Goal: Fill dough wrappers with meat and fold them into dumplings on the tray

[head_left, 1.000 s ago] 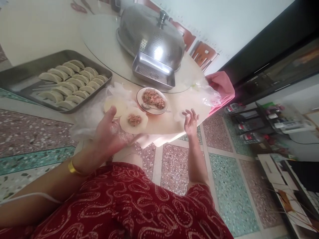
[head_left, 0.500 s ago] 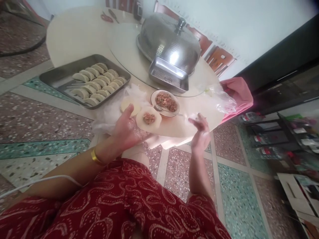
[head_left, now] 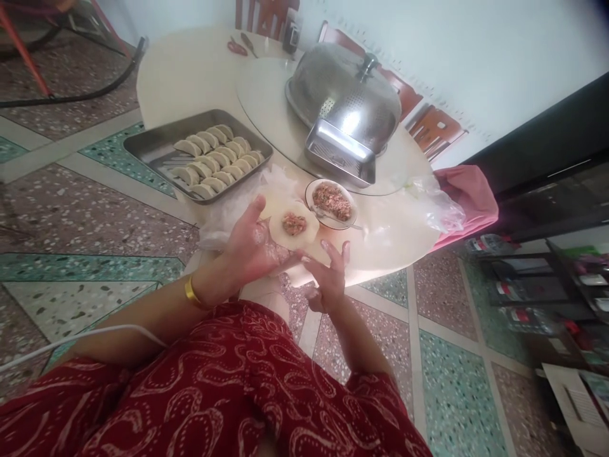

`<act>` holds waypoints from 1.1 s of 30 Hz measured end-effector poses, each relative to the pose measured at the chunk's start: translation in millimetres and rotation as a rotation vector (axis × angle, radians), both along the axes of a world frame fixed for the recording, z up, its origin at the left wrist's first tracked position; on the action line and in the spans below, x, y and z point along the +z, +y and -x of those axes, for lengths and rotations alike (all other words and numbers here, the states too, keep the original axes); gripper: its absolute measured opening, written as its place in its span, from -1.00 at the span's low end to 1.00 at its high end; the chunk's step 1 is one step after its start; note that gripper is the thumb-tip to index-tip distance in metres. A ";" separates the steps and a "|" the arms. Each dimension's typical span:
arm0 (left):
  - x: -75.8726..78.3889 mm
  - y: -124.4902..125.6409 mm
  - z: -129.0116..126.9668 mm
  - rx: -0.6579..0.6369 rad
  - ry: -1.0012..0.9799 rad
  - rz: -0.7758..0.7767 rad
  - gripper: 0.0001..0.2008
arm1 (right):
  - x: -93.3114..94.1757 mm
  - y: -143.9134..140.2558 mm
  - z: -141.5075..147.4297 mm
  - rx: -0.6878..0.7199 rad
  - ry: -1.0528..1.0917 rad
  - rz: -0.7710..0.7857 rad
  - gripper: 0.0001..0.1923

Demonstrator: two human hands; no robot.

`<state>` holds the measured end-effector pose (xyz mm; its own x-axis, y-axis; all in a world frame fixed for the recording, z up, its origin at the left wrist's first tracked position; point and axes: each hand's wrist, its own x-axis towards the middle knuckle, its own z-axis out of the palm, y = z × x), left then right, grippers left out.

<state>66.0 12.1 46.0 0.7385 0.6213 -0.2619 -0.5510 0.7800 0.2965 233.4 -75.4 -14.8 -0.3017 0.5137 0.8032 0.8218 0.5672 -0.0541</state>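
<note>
Cradling a round dumpling wrapper point(head_left: 294, 228) on the fingers of my left hand point(head_left: 247, 251), palm up, thumb raised clear at the near edge; the grip is loose and spread flat, supporting rather than clamping. Wrapper pale, thin, soft-looking, a smooth disc with a small mound of coarse pinkish-brown minced filling point(head_left: 294, 223) at its centre. It sits over the desk point(head_left: 380, 235) edge, just in front of the filling dish.

My right hand point(head_left: 328, 279) sits just below and beside the wrapper, fingers parted and curled upward, holding nothing; fingertips near the wrapper's rim, contact not clear.

Filling dish point(head_left: 332, 203): small, round, pale with a darker rim, heaped with the same mince, a metal spoon point(head_left: 333, 219) lying at its near side. A stack of bare wrappers point(head_left: 275, 204) lies on crinkled clear plastic point(head_left: 223, 219) left of the dish. Beyond, a rectangular steel tray point(head_left: 147, 145) carries rows of folded crescent dumplings point(head_left: 216, 157), matte and pale. A shiny domed steel cover point(head_left: 349, 101), perforated, stands on a round turntable point(head_left: 266, 108). Gold bangle point(head_left: 191, 296) on my left wrist.
</note>
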 end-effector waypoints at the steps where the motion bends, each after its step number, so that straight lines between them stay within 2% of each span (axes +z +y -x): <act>1: 0.8 -0.6 -0.8 -0.003 -0.021 0.002 -0.42 | -0.6 -0.2 2.2 -0.004 -0.014 -0.001 -0.50; 9: 2.2 -8.0 -5.0 -0.039 -0.118 -0.035 -0.42 | 6.9 4.0 14.9 0.023 -0.089 0.055 -0.51; 15: -3.2 -13.3 -7.4 -0.083 -0.137 -0.047 -0.39 | 17.2 8.8 24.7 0.040 -0.094 0.077 -0.48; 18: -7.1 -14.1 -9.8 -0.087 -0.132 -0.027 -0.38 | 21.3 9.9 19.9 0.051 -0.049 0.063 -0.48; 20: -10.1 -13.1 -10.8 -0.088 -0.124 -0.015 -0.37 | 25.7 8.6 1.6 0.024 0.032 -0.014 -0.50; 22: -13.8 -11.4 -11.3 -0.099 -0.122 -0.012 -0.38 | 30.5 5.6 -30.7 -0.120 0.105 -0.078 -0.53; 25: -19.4 -8.5 -13.2 -0.120 -0.125 -0.009 -0.42 | 34.4 -0.9 -92.8 -0.557 0.244 0.104 -0.54; 27: -21.8 -7.5 -16.7 -0.143 -0.097 -0.010 -0.42 | 33.0 -4.4 -131.4 -0.711 0.294 0.219 -0.48; 30: -21.8 -8.6 -24.6 -0.187 -0.051 -0.001 -0.38 | 25.4 -4.6 -171.2 -0.820 0.304 0.356 -0.35; 33: -19.9 -11.5 -31.4 -0.209 -0.034 0.018 -0.38 | 15.4 1.6 -187.2 -0.820 0.276 0.485 -0.30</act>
